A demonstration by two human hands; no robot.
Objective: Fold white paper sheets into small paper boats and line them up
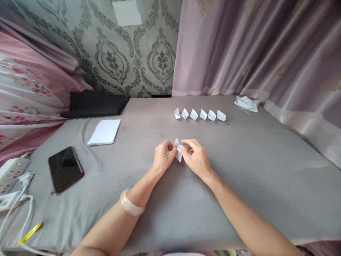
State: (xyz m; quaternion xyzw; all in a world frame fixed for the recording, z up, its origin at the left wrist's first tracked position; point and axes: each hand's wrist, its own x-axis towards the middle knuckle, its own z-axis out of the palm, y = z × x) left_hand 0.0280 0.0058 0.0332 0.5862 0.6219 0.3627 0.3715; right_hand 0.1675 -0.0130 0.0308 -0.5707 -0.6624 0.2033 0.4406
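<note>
A small folded paper boat (178,151), white and pointed at both ends, is held upright between my two hands above the grey cloth. My left hand (165,153) pinches its left side, with the thumb across the paper and the other fingers partly hidden behind. At its right edge my right hand (196,155) grips with thumb and curled fingers. Beyond the hands, several similar folded paper boats (194,114) stand in a row. To the left lies a stack of white paper sheets (104,132).
A dark phone (65,169) lies at the left, near a white power strip (12,174) with cables and a yellow strip (30,232). Black folded fabric (97,103) rests at the back left. Crumpled white paper (247,103) sits at the back right by the curtain (226,53).
</note>
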